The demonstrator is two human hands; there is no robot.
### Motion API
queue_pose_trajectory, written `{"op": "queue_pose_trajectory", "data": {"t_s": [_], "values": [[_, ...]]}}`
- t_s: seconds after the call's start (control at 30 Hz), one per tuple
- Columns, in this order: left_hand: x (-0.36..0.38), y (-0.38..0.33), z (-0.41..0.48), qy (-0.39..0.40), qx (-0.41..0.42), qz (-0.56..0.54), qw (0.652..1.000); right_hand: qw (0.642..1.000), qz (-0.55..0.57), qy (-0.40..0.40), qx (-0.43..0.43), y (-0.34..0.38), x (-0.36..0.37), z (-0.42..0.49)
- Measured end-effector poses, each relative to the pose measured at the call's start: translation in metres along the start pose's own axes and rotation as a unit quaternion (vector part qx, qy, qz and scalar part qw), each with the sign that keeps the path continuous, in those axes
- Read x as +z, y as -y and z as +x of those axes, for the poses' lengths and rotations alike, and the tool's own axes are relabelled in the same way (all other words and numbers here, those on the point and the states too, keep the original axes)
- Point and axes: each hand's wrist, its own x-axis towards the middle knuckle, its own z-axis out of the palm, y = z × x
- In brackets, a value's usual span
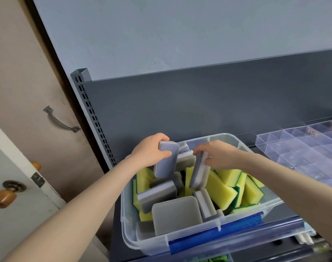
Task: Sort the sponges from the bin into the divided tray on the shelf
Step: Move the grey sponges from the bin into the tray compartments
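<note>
A clear plastic bin (182, 241) with a blue latch stands on the shelf, full of grey and yellow-green sponges. My left hand (149, 151) grips a grey-blue sponge (166, 160) by its upper end, lifted above the pile. My right hand (217, 155) pinches a second grey sponge (199, 173), which hangs on edge over the bin. Yellow sponges (223, 188) fill the bin's right side. The clear divided tray (301, 148) lies on the shelf to the right of the bin, its compartments showing nothing inside.
The grey shelf back panel (199, 106) rises behind the bin, with a slotted upright (91, 114) at its left. A door with a metal handle (61, 120) and a wooden knob (3, 198) stand further left. A blue strip (255, 231) edges the shelf front.
</note>
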Motion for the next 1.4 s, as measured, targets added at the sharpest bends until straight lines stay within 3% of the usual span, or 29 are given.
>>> {"op": "queue_pose_trajectory", "data": {"t_s": [0.13,0.2,0.27,0.33,0.4,0.57,0.97,1.13,1.27,1.4], "values": [[0.001,0.000,-0.001,0.002,-0.009,-0.007,1.000,0.977,0.177,-0.116,0.025,0.006,0.003,0.004],[0.001,0.000,-0.002,0.004,-0.010,-0.008,1.000,0.964,0.201,-0.171,0.033,0.008,0.004,0.005],[0.000,0.001,-0.002,0.004,-0.011,-0.012,1.000,0.971,0.178,-0.154,0.050,0.008,0.004,0.006],[-0.001,0.002,-0.001,0.005,-0.014,-0.017,1.000,0.979,0.168,-0.087,0.080,0.007,0.003,0.005],[-0.004,0.004,-0.001,0.007,-0.015,-0.023,1.000,0.973,0.206,-0.045,0.094,0.005,-0.001,0.005],[-0.008,0.004,0.003,0.002,-0.010,-0.055,0.998,0.929,0.344,-0.124,0.059,0.004,-0.018,0.005],[-0.008,0.003,0.012,0.003,0.029,-0.099,0.995,0.927,0.333,-0.167,0.035,0.004,-0.015,-0.001],[-0.013,-0.001,0.019,-0.053,-0.003,-0.043,0.998,0.923,0.337,-0.181,0.043,-0.001,-0.020,-0.004],[-0.011,-0.004,0.023,-0.095,-0.057,-0.163,0.980,0.921,0.331,-0.195,0.060,-0.006,-0.019,-0.003],[-0.010,-0.006,0.020,-0.062,-0.064,-0.323,0.942,0.927,0.302,-0.205,0.087,-0.008,-0.014,0.001]]}}
